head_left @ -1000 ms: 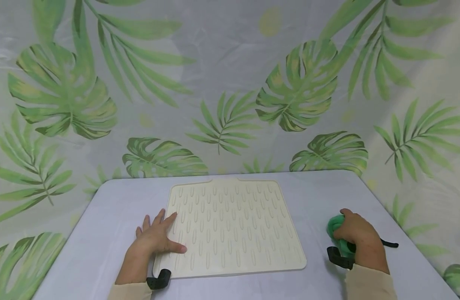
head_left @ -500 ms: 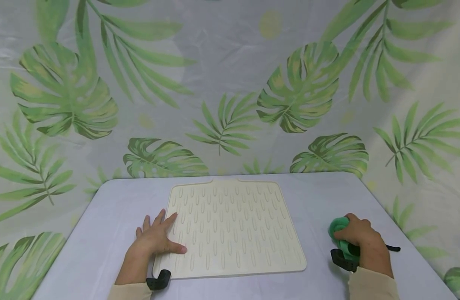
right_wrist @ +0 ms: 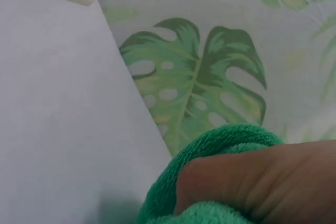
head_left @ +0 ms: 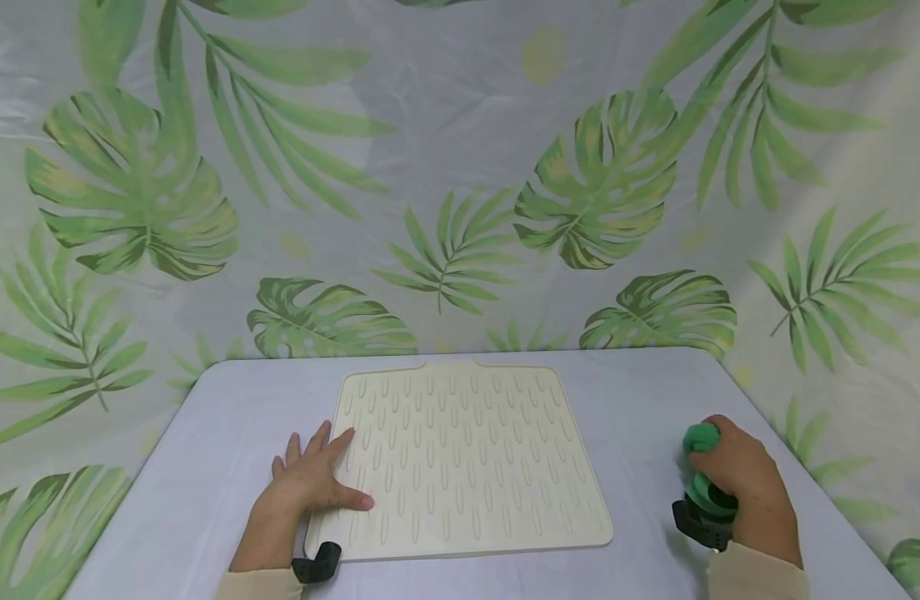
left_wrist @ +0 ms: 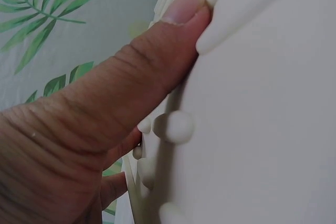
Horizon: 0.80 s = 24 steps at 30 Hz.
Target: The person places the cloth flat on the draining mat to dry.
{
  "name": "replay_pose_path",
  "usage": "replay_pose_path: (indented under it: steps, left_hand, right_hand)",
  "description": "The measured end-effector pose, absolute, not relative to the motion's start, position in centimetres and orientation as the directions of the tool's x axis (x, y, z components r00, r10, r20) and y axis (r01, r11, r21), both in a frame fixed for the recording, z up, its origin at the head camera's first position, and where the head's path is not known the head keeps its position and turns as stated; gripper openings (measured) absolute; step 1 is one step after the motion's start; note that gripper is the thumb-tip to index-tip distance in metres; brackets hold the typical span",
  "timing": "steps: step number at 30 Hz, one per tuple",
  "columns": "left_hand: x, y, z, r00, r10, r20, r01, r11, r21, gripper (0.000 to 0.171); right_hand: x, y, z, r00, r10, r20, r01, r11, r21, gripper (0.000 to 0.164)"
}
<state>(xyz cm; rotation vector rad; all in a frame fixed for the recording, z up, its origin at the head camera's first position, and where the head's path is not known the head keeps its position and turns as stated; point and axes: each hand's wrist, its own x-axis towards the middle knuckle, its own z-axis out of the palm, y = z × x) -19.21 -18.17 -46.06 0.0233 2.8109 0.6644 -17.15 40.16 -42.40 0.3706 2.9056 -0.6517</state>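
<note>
A cream mat point(head_left: 475, 458) with rows of raised oval ridges lies flat on the white table. My left hand point(head_left: 306, 483) rests on its left edge with the fingers spread and straight. In the left wrist view the thumb point(left_wrist: 142, 66) lies across the ridged surface. Off to the right of the mat, my right hand point(head_left: 748, 475) grips a bunched green towel point(head_left: 702, 437). The right wrist view shows the fuzzy towel point(right_wrist: 226, 137) folded around the thumb point(right_wrist: 236, 182); the other fingers are hidden there.
White cloth covers the table point(head_left: 640, 400), whose far edge meets a hanging curtain point(head_left: 460, 167) printed with green leaves. A black wrist camera mount point(head_left: 317, 562) sits at the left wrist, another mount point(head_left: 700, 525) at the right.
My right hand has shifted to the right with the green towel in its grip, and the towel looks more bunched and upright. My left hand and the mat have stayed in place.
</note>
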Motion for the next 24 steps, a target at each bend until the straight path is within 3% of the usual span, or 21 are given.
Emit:
replay_pose_path:
  steps: [15, 24]
  left_hand:
    - [-19.3, -18.2, -46.4, -0.971, 0.072, -0.229, -0.035, 0.901, 0.433, 0.136]
    - [-19.4, -18.2, -46.4, -0.972, 0.065, -0.228, -0.038, 0.906, 0.421, 0.137]
  right_hand:
    - [-17.0, 39.2, -40.4, -0.971, 0.238, -0.018, 0.216, 0.847, -0.485, 0.068]
    - [-16.8, 35.6, -39.0, -0.97, 0.228, 0.084, 0.145, 0.819, -0.555, 0.068]
